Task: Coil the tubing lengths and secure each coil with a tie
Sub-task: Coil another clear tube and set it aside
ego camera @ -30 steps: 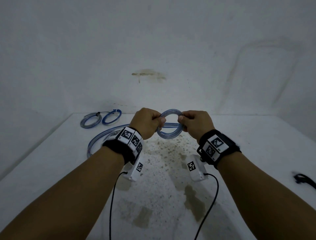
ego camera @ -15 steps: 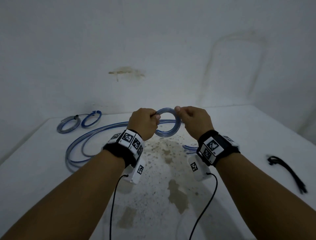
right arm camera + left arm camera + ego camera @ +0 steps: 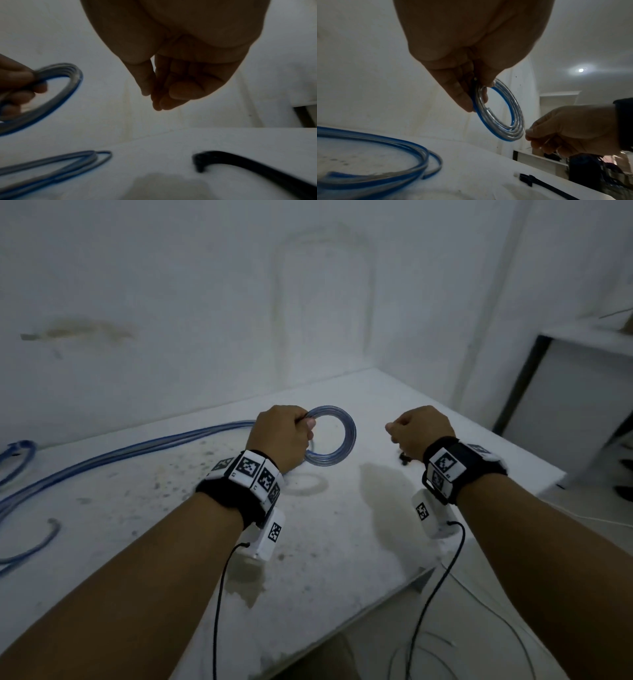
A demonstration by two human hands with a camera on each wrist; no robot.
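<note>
My left hand (image 3: 306, 426) grips a small coil of clear, blue-striped tubing (image 3: 352, 436) by its left side and holds it upright above the white table (image 3: 342, 559). In the left wrist view, fingers and thumb pinch the coil (image 3: 517, 121), whose several turns lie together. My right hand (image 3: 397, 436) hovers to the coil's right, apart from it, fingers curled with nothing seen in them. Directly below it lie black cable ties (image 3: 406, 459), seen closer as ties (image 3: 240, 161) on the table. The right wrist view is blurred.
Long loose tubing (image 3: 137, 448) trails left across the table, with a cut end (image 3: 51, 529) near the left edge. A tied blue coil (image 3: 17, 453) lies at far left. The table's front-right edge (image 3: 479, 537) drops to a floor with cables (image 3: 428, 655).
My right hand let go of the coil and moved right, over the black ties. The left hand alone now holds the coil. The head view has swung to the right.
</note>
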